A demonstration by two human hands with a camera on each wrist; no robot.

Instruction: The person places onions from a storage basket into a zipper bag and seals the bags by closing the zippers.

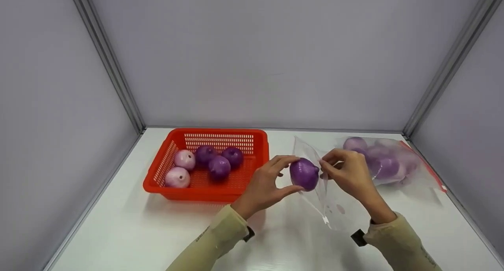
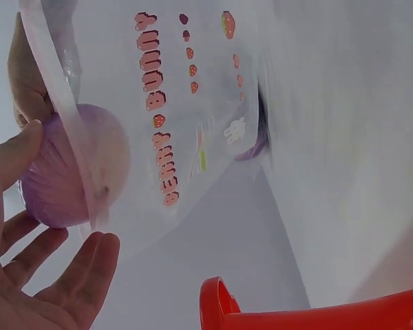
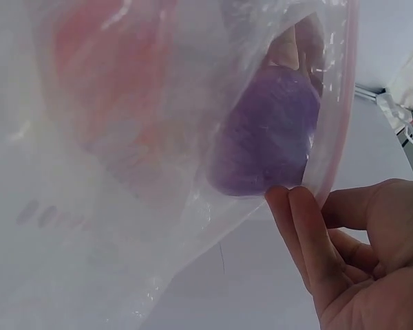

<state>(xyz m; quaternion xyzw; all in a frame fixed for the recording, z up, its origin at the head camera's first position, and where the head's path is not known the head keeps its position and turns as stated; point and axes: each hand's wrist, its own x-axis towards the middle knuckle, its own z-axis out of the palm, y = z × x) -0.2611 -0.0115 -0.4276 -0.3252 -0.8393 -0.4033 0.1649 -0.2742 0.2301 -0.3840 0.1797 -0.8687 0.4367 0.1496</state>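
My left hand (image 1: 264, 188) holds a purple onion (image 1: 304, 174) between its thumb and fingers. The onion is at the mouth of a clear zip bag (image 1: 334, 198), partly behind the film in the left wrist view. That bag bears pink "BERRY BUNNY" lettering. On its other side my right hand (image 1: 349, 171) pinches the bag's edge between thumb and fingertips, as the right wrist view also shows. Purple and pale onions (image 1: 177, 178) lie in a red basket (image 1: 204, 196) to the left of my hands.
A second clear bag (image 1: 409, 166) with several onions and a red zip strip lies at the right, behind my right hand. Grey-framed pale panels (image 1: 271, 66) stand around the white table (image 1: 114, 219) at the back and sides.
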